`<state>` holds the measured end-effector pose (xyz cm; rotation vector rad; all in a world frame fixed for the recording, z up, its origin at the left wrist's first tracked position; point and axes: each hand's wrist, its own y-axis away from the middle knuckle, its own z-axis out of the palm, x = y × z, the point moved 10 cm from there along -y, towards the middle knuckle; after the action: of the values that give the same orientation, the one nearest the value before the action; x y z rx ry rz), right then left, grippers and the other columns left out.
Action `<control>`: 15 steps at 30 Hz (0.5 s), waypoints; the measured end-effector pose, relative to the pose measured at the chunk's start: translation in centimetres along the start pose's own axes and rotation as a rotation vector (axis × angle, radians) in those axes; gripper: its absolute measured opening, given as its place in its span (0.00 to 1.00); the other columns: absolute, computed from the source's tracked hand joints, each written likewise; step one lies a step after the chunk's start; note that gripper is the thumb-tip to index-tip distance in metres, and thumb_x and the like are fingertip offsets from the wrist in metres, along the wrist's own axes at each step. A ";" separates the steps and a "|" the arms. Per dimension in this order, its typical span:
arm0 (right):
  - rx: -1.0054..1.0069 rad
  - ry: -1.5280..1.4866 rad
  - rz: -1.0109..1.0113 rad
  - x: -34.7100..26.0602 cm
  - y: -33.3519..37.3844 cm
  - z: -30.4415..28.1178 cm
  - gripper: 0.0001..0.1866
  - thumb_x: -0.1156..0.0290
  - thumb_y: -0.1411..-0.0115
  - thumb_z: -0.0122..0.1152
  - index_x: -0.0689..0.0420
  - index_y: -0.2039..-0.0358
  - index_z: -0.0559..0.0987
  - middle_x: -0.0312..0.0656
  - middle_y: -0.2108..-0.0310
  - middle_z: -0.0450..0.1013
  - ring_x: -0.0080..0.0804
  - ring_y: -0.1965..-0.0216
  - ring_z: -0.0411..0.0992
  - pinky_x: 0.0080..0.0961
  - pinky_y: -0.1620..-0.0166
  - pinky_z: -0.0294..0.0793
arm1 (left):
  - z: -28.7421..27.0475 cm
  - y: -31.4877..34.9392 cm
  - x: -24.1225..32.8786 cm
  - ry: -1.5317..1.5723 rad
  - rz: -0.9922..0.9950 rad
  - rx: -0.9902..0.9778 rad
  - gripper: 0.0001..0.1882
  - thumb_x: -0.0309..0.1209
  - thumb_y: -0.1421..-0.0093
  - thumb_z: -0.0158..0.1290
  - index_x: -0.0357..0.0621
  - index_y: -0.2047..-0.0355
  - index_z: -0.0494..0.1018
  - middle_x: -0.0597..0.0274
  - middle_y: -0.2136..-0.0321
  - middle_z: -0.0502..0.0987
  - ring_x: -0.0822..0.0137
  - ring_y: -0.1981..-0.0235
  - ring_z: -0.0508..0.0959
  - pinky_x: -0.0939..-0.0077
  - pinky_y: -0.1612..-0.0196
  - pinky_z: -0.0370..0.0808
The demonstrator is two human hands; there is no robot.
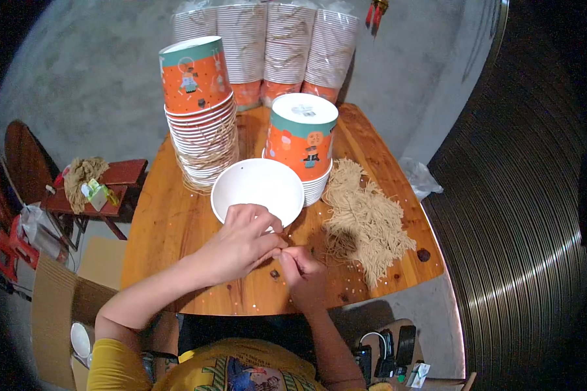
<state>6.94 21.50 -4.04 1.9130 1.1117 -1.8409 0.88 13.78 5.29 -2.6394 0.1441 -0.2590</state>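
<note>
My left hand [244, 241] and my right hand [301, 274] meet fingertip to fingertip near the table's front edge. Both are closed in a pinch; whatever lies between the fingers is too small to make out. Just beyond them, a white paper tub [257, 186] is tilted with its open mouth toward me, and my left knuckles overlap its near rim. A tangled heap of tan strings [372, 228] lies to the right of my right hand.
Upside-down orange and teal paper tubs form a tall stack [195, 75], draped with tan strings, and a shorter stack [300, 146]. Wrapped tub stacks [241, 49] stand behind on the wooden table [176, 260]. A cardboard box [52, 319] sits lower left; a red bench [120, 176] stands beyond.
</note>
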 end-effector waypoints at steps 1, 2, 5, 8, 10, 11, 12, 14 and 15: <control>-0.033 -0.032 -0.019 -0.2 -0.1 0.4 0.05 0.73 0.41 0.55 0.60 0.69 0.77 0.32 0.78 0.71 0.16 0.76 0.65 0.16 0.70 0.67 | 0.0 0.2 0.2 -0.042 0.016 -0.009 0.09 0.32 0.51 0.56 0.45 0.68 0.74 0.62 0.60 0.68 0.58 0.52 0.64 0.60 0.50 0.59; -0.031 -0.031 -0.019 -0.4 0.0 0.2 0.05 0.73 0.41 0.55 0.60 0.69 0.77 0.32 0.78 0.71 0.16 0.76 0.65 0.16 0.70 0.67 | 0.0 0.3 0.3 -0.042 0.018 -0.008 0.09 0.32 0.51 0.56 0.45 0.68 0.74 0.62 0.60 0.68 0.58 0.52 0.64 0.60 0.50 0.59; -0.055 -0.118 -0.032 -1.0 0.1 0.1 0.06 0.72 0.41 0.53 0.61 0.70 0.77 0.33 0.76 0.70 0.16 0.74 0.65 0.17 0.68 0.67 | 0.1 0.8 0.8 -0.079 0.035 0.000 0.07 0.32 0.50 0.55 0.45 0.72 0.72 0.62 0.60 0.68 0.57 0.52 0.64 0.58 0.51 0.59; -0.266 -0.162 0.101 0.8 1.2 1.8 0.09 0.71 0.40 0.51 0.61 0.72 0.76 0.35 0.73 0.72 0.21 0.70 0.68 0.20 0.63 0.68 | 0.9 2.5 1.3 -0.131 0.046 -0.040 0.08 0.33 0.49 0.51 0.47 0.69 0.70 0.60 0.62 0.67 0.56 0.54 0.65 0.56 0.52 0.58; -0.283 -0.112 0.052 0.6 1.7 2.0 0.09 0.69 0.39 0.52 0.60 0.71 0.75 0.37 0.73 0.73 0.24 0.71 0.69 0.23 0.65 0.70 | 1.4 3.9 1.5 -0.196 0.041 -0.055 0.10 0.33 0.49 0.49 0.46 0.66 0.68 0.59 0.63 0.66 0.55 0.55 0.65 0.59 0.54 0.60; -0.293 -0.060 0.004 0.1 1.9 2.1 0.09 0.67 0.39 0.53 0.60 0.70 0.75 0.39 0.74 0.74 0.27 0.72 0.71 0.26 0.66 0.71 | 1.5 4.6 1.6 -0.190 0.021 -0.091 0.10 0.33 0.49 0.48 0.44 0.66 0.68 0.59 0.64 0.66 0.56 0.56 0.65 0.60 0.56 0.61; -0.305 -0.057 0.006 0.4 2.0 2.3 0.09 0.67 0.39 0.53 0.60 0.70 0.75 0.39 0.74 0.74 0.27 0.72 0.71 0.26 0.66 0.71 | 1.7 5.1 1.5 -0.179 0.002 -0.129 0.10 0.32 0.49 0.48 0.43 0.67 0.68 0.59 0.65 0.65 0.56 0.57 0.65 0.62 0.58 0.62; -0.401 0.041 0.023 1.1 2.1 3.5 0.07 0.71 0.41 0.54 0.60 0.70 0.77 0.39 0.71 0.74 0.24 0.70 0.70 0.21 0.64 0.69 | 2.4 6.1 0.3 -0.046 -0.052 -0.211 0.10 0.32 0.49 0.49 0.41 0.69 0.67 0.58 0.69 0.64 0.57 0.64 0.65 0.65 0.63 0.63; -0.470 0.081 0.127 0.7 1.9 4.1 0.06 0.71 0.43 0.56 0.60 0.69 0.78 0.39 0.71 0.74 0.25 0.70 0.71 0.23 0.65 0.69 | 3.1 6.6 -0.6 0.033 -0.097 -0.248 0.09 0.31 0.49 0.50 0.41 0.69 0.67 0.58 0.71 0.63 0.58 0.65 0.65 0.66 0.63 0.63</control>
<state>5.13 17.72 -5.98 1.7420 1.2780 -1.3009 0.60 9.49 -0.65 -2.8940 0.0624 -0.3362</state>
